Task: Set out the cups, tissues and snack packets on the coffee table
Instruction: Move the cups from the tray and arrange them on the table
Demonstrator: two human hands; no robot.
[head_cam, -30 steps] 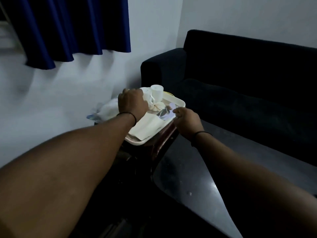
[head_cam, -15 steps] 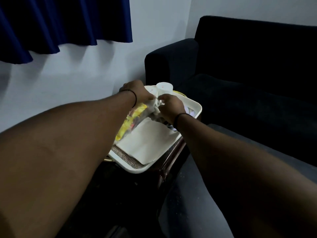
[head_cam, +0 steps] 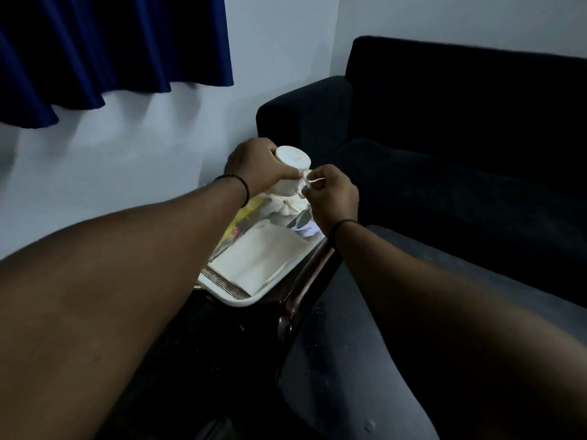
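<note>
An upside-down white cup (head_cam: 290,166) is held just above the far end of a white tray (head_cam: 235,298). My left hand (head_cam: 257,163) wraps its side. My right hand (head_cam: 332,195) pinches the cup's handle. Below the cup, more white crockery (head_cam: 287,208) sits in the tray, partly hidden. A folded stack of white tissues (head_cam: 260,258) lies in the near half of the tray. A yellow snack packet (head_cam: 244,214) shows along the tray's left side, mostly covered by my left forearm.
The tray rests on a dark wooden side table (head_cam: 295,290) against the white wall. A dark sofa (head_cam: 444,138) fills the right. The glossy dark coffee table top (head_cam: 333,360) lies below my right arm. A blue curtain (head_cam: 104,49) hangs at top left.
Both hands have closed on the white cup and lifted it off the tray's far end. My right hand shifted from the tray's contents to the handle.
</note>
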